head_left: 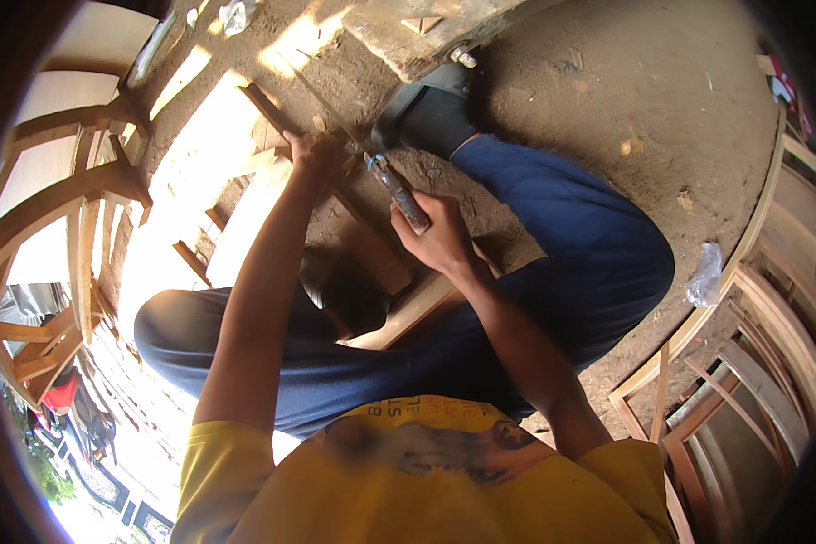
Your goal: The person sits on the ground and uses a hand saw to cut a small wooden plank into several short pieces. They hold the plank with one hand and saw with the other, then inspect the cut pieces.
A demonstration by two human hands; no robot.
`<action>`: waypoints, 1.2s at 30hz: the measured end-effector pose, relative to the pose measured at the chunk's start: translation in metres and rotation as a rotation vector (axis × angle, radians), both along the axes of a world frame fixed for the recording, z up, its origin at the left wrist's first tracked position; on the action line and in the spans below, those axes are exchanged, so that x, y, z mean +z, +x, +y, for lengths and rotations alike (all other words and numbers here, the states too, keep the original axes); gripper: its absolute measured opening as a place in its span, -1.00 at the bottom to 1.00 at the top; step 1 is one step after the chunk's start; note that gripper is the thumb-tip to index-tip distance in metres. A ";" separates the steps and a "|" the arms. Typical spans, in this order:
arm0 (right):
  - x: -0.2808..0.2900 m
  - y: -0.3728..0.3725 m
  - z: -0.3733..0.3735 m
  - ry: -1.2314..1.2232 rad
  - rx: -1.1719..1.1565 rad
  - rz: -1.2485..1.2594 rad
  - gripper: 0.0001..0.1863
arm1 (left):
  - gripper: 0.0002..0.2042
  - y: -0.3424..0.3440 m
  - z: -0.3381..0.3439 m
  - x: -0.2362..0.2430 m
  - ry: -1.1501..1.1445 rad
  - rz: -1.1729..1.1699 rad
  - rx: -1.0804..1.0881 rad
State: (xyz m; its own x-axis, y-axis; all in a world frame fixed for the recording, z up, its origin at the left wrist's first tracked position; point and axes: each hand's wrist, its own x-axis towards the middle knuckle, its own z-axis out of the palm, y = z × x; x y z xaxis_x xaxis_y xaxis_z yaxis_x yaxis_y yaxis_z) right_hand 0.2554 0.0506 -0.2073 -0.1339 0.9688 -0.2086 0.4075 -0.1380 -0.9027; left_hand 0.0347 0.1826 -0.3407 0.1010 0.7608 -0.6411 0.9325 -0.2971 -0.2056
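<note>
Right hand (439, 232) clamps the saw (388, 178), which points toward eleven o'clock; left hand (314, 156) grips wood (267, 109), probably for steadiness.

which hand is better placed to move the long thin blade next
Probably the right hand: it grips the dark handle of the blade, while the left hand holds the wooden strip.

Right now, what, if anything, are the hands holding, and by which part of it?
The right hand holds a thin-bladed tool by its handle; the left hand grips a wooden strip short of its far end.
</note>
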 end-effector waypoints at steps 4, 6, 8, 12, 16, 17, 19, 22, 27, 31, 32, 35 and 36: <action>-0.005 0.002 -0.001 0.052 -0.030 0.018 -0.82 | -0.76 -0.008 -0.019 -0.043 0.209 -0.171 -0.102; -0.007 0.005 0.000 0.045 -0.051 0.057 -0.80 | -0.76 -0.003 -0.023 -0.039 0.209 -0.102 -0.181; -0.011 0.009 0.001 0.052 -0.070 0.047 -0.77 | -0.77 0.016 -0.015 -0.018 0.137 -0.020 -0.200; -0.004 0.012 0.005 0.015 -0.086 0.023 -0.74 | -0.74 0.015 0.027 0.058 0.037 -0.009 0.097; -0.004 0.007 0.004 0.001 -0.111 0.070 -0.73 | -0.72 -0.050 0.080 0.152 -0.017 -0.543 0.210; -0.003 0.008 0.004 -0.017 -0.120 0.094 -0.73 | -0.76 -0.034 0.090 0.189 -0.106 -0.664 0.230; -0.004 0.009 0.004 -0.032 -0.118 0.082 -0.72 | -0.77 0.017 0.083 0.251 0.006 -0.799 0.347; -0.004 0.006 0.002 -0.052 -0.081 0.049 -0.73 | -0.73 0.049 0.096 0.258 0.073 -1.178 0.183; -0.005 0.004 -0.002 -0.032 -0.047 0.029 -0.75 | -0.69 0.097 0.139 0.235 0.100 -0.997 0.207; -0.007 0.002 -0.002 -0.036 -0.045 0.001 -0.77 | -0.69 0.092 0.156 0.209 0.213 -0.990 0.074; -0.007 0.002 -0.003 -0.026 -0.049 -0.001 -0.77 | -0.69 0.087 0.159 0.209 0.169 -1.026 0.210; 0.001 0.005 -0.001 -0.057 -0.071 -0.001 -0.78 | -0.66 0.077 0.144 0.235 0.281 -1.013 0.245; -0.002 0.005 -0.001 -0.036 -0.080 0.009 -0.78 | -0.67 0.071 0.137 0.242 0.365 -0.985 0.197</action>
